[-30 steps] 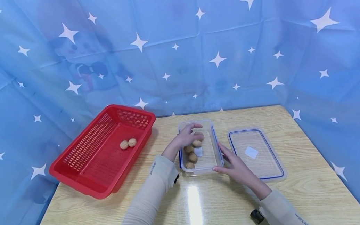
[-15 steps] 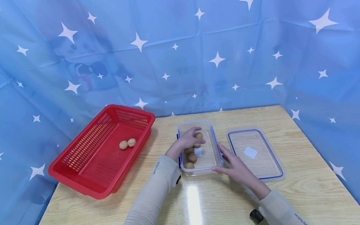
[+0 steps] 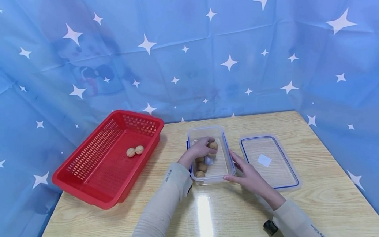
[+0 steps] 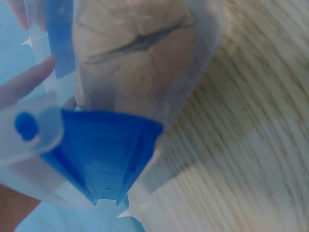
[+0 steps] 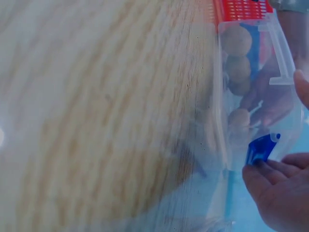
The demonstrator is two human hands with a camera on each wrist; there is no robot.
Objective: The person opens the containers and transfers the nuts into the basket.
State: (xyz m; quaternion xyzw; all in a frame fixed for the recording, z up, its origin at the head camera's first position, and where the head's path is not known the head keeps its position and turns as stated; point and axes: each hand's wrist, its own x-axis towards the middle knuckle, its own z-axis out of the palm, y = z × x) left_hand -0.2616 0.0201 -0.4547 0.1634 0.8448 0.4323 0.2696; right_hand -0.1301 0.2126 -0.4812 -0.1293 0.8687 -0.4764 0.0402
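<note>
My left hand [image 3: 200,147] reaches into a clear plastic food container [image 3: 229,159] and grips a walnut [image 3: 213,145] between its fingers and thumb. More walnuts [image 3: 202,166] line the container's left side; the hand partly covers that row. In the left wrist view one walnut [image 4: 137,53] shows large through the clear wall, above a blue clip [image 4: 104,150]. My right hand [image 3: 246,175] holds the container at its near right corner, thumb at the front and fingers along the side. In the right wrist view its fingertips [image 5: 258,176] lie at another blue clip [image 5: 260,149].
A red perforated basket [image 3: 115,197] with two walnuts [image 3: 135,151] stands on the left. To the right of the container lies its blue-sealed lid [image 3: 278,167], bearing a white square [image 3: 264,160]. A blue starry curtain [image 3: 186,71] hangs behind the wooden table [image 3: 235,214].
The left hand has lowered onto a walnut inside the container, closed its fingers on it and shifted slightly to the right and nearer. The right hand keeps its hold.
</note>
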